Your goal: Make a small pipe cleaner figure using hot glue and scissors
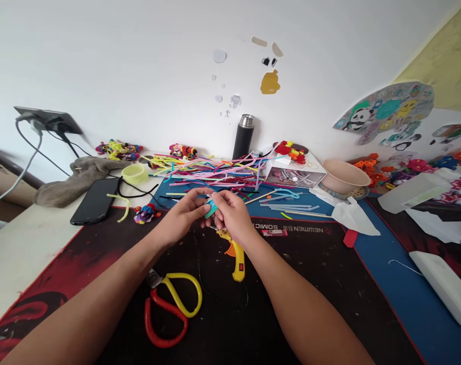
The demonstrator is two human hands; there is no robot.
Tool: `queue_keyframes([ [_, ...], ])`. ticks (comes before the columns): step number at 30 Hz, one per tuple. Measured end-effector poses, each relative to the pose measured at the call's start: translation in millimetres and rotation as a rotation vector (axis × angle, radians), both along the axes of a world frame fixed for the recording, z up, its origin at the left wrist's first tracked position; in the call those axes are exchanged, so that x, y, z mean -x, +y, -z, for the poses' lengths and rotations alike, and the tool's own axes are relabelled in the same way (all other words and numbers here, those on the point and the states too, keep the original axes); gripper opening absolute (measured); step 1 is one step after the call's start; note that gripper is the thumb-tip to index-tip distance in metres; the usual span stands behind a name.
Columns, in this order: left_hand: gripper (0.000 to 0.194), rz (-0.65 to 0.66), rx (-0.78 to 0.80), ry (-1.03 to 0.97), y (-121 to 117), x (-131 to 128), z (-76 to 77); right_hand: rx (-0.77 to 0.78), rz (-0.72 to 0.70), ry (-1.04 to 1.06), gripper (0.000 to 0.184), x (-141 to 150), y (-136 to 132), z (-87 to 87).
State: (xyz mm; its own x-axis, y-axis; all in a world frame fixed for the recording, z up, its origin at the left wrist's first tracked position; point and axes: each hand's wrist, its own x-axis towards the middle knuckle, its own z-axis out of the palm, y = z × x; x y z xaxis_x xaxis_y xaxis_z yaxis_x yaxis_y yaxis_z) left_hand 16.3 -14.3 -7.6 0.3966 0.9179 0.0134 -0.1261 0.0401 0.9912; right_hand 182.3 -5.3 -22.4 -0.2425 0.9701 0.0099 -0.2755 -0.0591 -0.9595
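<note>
A small turquoise bundle of bent pipe cleaner (211,207) is pinched between my two hands above the dark mat. My left hand (192,209) grips it from the left with the fingers curled. From the other side, my right hand (230,210) presses thumb and fingers on it; the fingertips are partly hidden. Just under my right hand lies a yellow hot glue gun (238,258), its nozzle end covered by the hands. Scissors with one red and one yellow handle (173,304) rest near my left forearm, the blades partly hidden behind it.
Loose pipe cleaners (215,172) in many colours pile up against the wall. Behind them stands a black thermos (243,137). A phone (93,201) lies at left. Glue sticks (291,207), a pinkish bowl (344,177) and crumpled tissue (354,215) are at right.
</note>
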Motion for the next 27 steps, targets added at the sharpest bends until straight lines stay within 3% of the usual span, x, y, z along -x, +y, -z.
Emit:
queue_keyframes([
  [4,0.051,-0.008,0.057,-0.073,1.1,-1.7,3.5,0.019,0.023,0.039,0.053,-0.3,1.7,1.0],
  [13,0.047,0.000,-0.110,0.004,-11.9,-8.2,-13.0,0.008,0.102,0.006,0.049,-0.8,-0.7,-5.0],
  [17,0.039,0.001,-0.017,-0.102,-6.8,-5.9,-6.9,-0.018,0.068,0.026,0.048,1.8,-3.1,-7.4],
  [22,0.043,-0.014,0.144,-0.225,-1.8,-4.2,-3.1,-0.031,0.041,0.044,0.050,3.6,-3.9,-7.4],
  [27,0.039,-0.067,-0.003,-0.029,-8.5,-10.0,-5.6,0.037,0.089,0.037,0.050,2.4,-0.8,-4.0],
])
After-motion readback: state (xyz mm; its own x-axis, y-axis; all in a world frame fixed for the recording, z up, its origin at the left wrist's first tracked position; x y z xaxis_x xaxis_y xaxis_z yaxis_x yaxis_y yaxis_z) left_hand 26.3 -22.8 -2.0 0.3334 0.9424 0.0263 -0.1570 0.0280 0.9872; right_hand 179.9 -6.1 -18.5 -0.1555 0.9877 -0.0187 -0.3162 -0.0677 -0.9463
